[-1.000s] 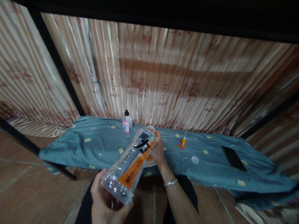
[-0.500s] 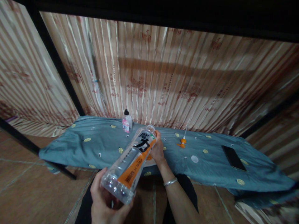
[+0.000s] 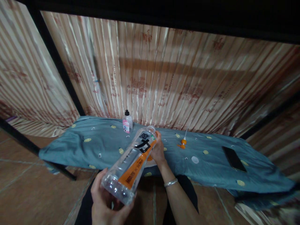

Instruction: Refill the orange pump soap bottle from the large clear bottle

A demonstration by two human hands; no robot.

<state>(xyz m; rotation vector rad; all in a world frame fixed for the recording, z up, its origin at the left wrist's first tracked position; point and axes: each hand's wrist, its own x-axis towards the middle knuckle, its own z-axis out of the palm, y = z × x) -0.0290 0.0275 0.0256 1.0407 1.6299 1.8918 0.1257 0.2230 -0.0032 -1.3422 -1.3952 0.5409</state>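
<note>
A clear plastic bottle (image 3: 126, 159) with an orange and black label is held tilted in front of me, its uncapped neck pointing up and away. My left hand (image 3: 105, 200) cups its base, fingers and thumb on either side. Around the neck end, my right hand (image 3: 158, 150) grips from the right; the bottle hides some of its fingers. Beneath the right hand, a whitish round thing with orange in it (image 3: 150, 161) shows only in part. An orange pump top (image 3: 183, 142) with a clear tube lies on the sheet to the right, near a round translucent lid (image 3: 195, 159).
A small clear bottle with a black cap and pink label (image 3: 127, 122) stands at the back of the bed (image 3: 105, 140). A black phone-like slab (image 3: 233, 158) lies at right. Dark bed posts (image 3: 56, 62) and an upper frame (image 3: 164, 14) surround the space; a striped curtain (image 3: 145, 78) hangs behind.
</note>
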